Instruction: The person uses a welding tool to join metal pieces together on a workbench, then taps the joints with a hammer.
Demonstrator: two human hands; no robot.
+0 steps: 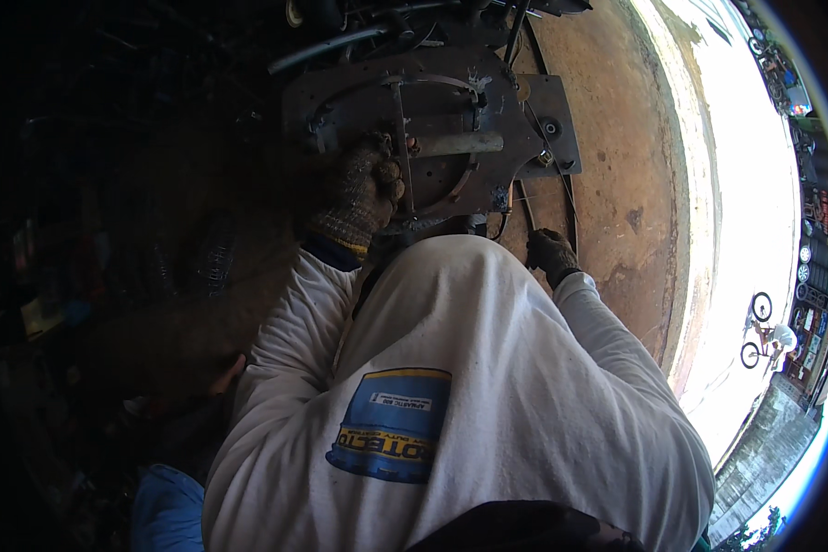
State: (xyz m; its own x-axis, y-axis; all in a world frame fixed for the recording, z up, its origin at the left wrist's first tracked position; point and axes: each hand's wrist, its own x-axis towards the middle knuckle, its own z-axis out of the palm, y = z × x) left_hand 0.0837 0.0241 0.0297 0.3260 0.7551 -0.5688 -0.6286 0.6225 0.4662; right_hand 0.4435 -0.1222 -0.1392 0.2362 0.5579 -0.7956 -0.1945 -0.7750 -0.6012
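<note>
My left hand [363,189], in a dirty knitted work glove, is closed beside a steel plate [340,83] with a curved cut-out. Its knuckles lie next to an upright thin metal bar [401,156]; whatever its fingers hold is hidden. A short round pipe [460,143] lies across the plate, just right of that hand. Lower right, my right hand [552,253] wears a dark glove. Its fingers are curled near the lower end of a dark narrow metal strip [526,204], and I cannot make out what is in them.
A smaller plate with a round hole [552,129] juts out on the right. A dark cable [503,228] hangs below the work. Tubes [331,48] crowd the far side. Brown ground [626,184] meets a bright road, where a person rides a bicycle [753,333]. The left is deeply shaded.
</note>
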